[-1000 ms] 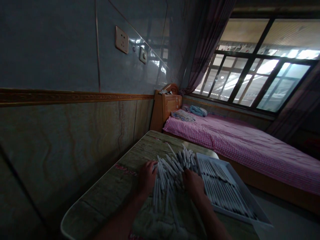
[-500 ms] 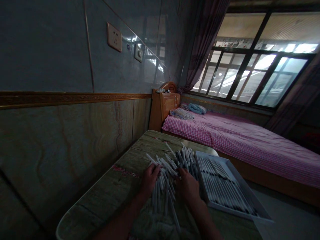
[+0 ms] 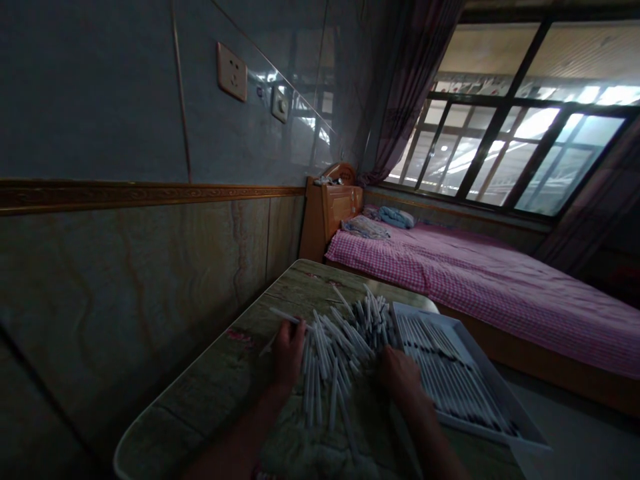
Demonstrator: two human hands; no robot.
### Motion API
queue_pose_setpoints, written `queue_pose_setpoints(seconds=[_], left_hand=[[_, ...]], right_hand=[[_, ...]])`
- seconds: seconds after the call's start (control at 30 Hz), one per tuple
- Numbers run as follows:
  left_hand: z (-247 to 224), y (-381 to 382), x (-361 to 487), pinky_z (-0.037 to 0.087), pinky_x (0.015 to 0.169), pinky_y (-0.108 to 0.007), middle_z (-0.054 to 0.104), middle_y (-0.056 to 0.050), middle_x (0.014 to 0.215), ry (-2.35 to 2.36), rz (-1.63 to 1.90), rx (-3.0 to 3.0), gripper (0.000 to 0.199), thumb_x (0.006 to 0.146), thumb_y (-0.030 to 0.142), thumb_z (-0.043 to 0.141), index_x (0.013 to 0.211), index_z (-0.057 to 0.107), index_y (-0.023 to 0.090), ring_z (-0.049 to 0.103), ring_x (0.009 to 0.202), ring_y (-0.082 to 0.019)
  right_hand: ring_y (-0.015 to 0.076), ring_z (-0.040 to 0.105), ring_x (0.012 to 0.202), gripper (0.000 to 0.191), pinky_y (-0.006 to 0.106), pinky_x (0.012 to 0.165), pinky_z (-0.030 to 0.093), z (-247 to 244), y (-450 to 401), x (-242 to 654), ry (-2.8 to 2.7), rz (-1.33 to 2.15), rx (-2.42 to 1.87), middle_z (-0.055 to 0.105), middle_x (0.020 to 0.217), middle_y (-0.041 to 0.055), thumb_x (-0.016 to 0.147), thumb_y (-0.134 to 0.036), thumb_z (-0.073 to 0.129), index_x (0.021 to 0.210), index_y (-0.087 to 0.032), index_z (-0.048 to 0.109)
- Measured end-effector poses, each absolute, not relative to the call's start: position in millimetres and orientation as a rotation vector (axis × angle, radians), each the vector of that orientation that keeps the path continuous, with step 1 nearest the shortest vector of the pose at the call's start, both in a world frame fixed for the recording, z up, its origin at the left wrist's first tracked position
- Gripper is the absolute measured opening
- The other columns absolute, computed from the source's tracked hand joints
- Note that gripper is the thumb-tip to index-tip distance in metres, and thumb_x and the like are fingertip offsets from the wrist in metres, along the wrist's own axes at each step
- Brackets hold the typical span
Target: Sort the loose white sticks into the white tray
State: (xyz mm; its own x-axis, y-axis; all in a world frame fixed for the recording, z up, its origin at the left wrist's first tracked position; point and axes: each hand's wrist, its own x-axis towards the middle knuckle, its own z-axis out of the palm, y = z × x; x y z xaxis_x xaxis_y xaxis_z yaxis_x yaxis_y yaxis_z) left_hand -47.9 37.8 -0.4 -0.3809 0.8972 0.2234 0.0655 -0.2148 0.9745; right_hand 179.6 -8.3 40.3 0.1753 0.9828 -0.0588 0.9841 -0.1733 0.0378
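Note:
My left hand pinches a slim white tube, like a pen barrel, that sticks out to the left. Another pale tube shows partly behind that hand. Just to its right, a loose heap of white tubes fans out over the table. My right hand is low, between the heap and the tray, with its fingers curled at the edge of a pile of dark-ended tubes. What those fingers hold, if anything, is hidden. Rows of dark-tipped white tubes lie in a shallow white tray.
The stone-patterned table stands beside a tiled wall. Beyond it is a bed with a pink checked cover and wooden headboard. The tray reaches past the table's right edge.
My hands have moved apart. The left has drawn leftward from the heap with a tube in its fingers. The right has shifted right, toward the dark-ended pile and the tray.

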Motion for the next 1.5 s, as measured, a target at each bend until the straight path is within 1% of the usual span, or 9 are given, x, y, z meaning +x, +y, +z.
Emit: queue_pose_setpoints(seconds=[0.13,0.33,0.6,0.8,0.9,1.13,1.23,1.37,1.5], left_hand=[[2,45,-66,0.047,0.069,-0.031,0.067,-0.005,0.078,1.699,1.718,1.266,0.026,0.085,0.046,0.044,0.080,0.054,0.022,0.063,0.075,-0.022],[6,52,-78,0.042,0.062,-0.029,0.067,-0.005,0.069,1.983,1.384,1.297,0.022,0.087,0.036,0.044,0.070,0.051,0.023,0.063,0.065,-0.021],[3,49,-67,0.046,0.064,-0.029,0.066,-0.003,0.066,1.647,1.561,1.266,0.024,0.082,0.041,0.045,0.068,0.052,0.023,0.063,0.065,-0.020],[7,53,-77,0.047,0.066,-0.031,0.065,-0.004,0.067,1.752,1.664,1.175,0.025,0.080,0.044,0.045,0.067,0.051,0.024,0.062,0.067,-0.022],[9,51,-76,0.049,0.066,-0.032,0.066,-0.004,0.064,1.639,1.642,1.152,0.026,0.079,0.044,0.046,0.064,0.052,0.023,0.063,0.066,-0.022],[9,42,-58,0.051,0.071,-0.031,0.070,-0.004,0.071,1.197,1.697,0.987,0.033,0.073,0.050,0.062,0.071,0.062,0.018,0.067,0.071,-0.020],[7,40,-52,0.053,0.064,-0.029,0.071,-0.003,0.069,1.007,1.629,0.765,0.036,0.065,0.050,0.072,0.072,0.063,0.016,0.067,0.065,-0.018],[8,37,-48,0.053,0.057,-0.025,0.072,-0.003,0.067,0.910,1.513,0.614,0.038,0.057,0.044,0.081,0.074,0.065,0.014,0.067,0.058,-0.014],[10,34,-46,0.056,0.058,-0.025,0.073,-0.003,0.068,0.872,1.412,0.552,0.029,0.062,0.034,0.082,0.075,0.065,0.014,0.069,0.059,-0.015]], right_hand=[[0.0248,0.069,0.095,0.030,0.028,0.067,0.046,40,-17,178,1.941,-0.016,2.397,0.072,0.103,0.0139,0.089,-0.010,0.038,0.102,-0.016,0.064],[0.0266,0.070,0.088,0.029,0.029,0.059,0.043,35,-25,178,1.908,-0.018,2.512,0.072,0.095,0.0127,0.092,-0.018,0.037,0.096,-0.018,0.066],[0.0199,0.069,0.079,0.030,0.025,0.059,0.040,28,-28,177,2.051,0.022,2.639,0.072,0.092,0.0082,0.094,-0.028,0.036,0.090,-0.022,0.064],[0.0195,0.067,0.093,0.032,0.025,0.077,0.048,5,-25,166,2.652,-0.528,2.697,0.071,0.102,0.0069,0.091,-0.033,0.037,0.106,-0.020,0.063],[0.0205,0.065,0.098,0.033,0.027,0.084,0.048,-1,-24,154,2.897,-0.612,2.585,0.070,0.105,0.0076,0.090,-0.033,0.038,0.105,-0.020,0.064],[0.0182,0.063,0.087,0.028,0.027,0.079,0.048,7,-27,129,3.087,-0.595,2.423,0.065,0.092,0.0063,0.092,-0.026,0.039,0.100,-0.021,0.065],[0.0174,0.063,0.083,0.027,0.027,0.076,0.049,4,-26,124,3.141,-0.603,2.391,0.064,0.091,0.0051,0.091,-0.024,0.041,0.101,-0.022,0.065],[0.0173,0.063,0.080,0.025,0.027,0.072,0.049,-3,-23,121,3.236,-0.586,2.363,0.063,0.090,0.0047,0.091,-0.022,0.043,0.100,-0.022,0.066],[0.0173,0.063,0.080,0.024,0.027,0.070,0.049,-6,-20,121,3.268,-0.563,2.379,0.063,0.089,0.0044,0.090,-0.020,0.044,0.100,-0.022,0.066]])
